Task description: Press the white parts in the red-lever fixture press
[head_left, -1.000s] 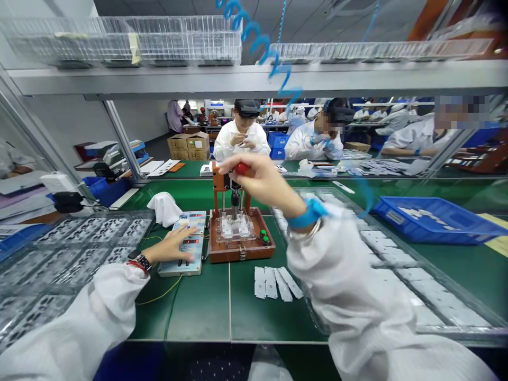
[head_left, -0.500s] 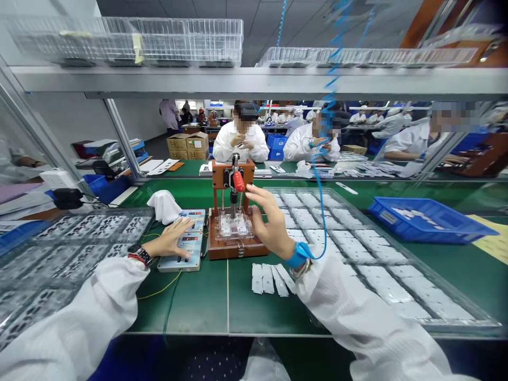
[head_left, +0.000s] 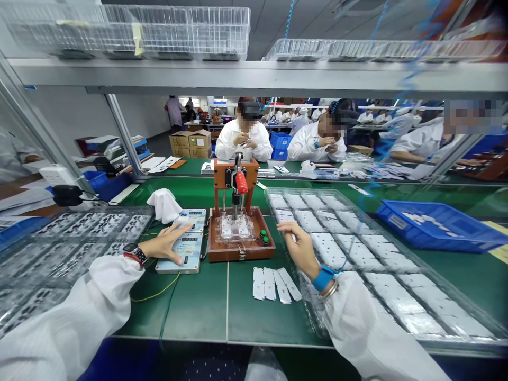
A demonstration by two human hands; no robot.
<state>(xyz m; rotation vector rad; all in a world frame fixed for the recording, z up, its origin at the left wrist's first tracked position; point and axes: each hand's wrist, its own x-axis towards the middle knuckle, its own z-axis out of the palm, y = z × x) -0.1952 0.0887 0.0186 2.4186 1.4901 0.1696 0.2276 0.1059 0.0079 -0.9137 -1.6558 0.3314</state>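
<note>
My left hand lies flat, fingers stretched, on a pale blue meter box with small displays. To its right stands a brown press fixture with a red-knobbed lever raised and a clear part seated under it. My right hand hovers with its fingers spread and empty at the left edge of a clear plastic tray of white flat parts. Several white strips lie on the green mat in front of the fixture.
Another clear tray of dark parts lies at the left. A white cloth sits behind the meter. A blue bin stands at the right. Across the bench, people in white coats work. Shelves with clear trays hang overhead.
My right hand let go of the red lever knob, came down past the fixture and moved right to the tray's edge. The lever stands raised. My left hand stayed on the meter box.
</note>
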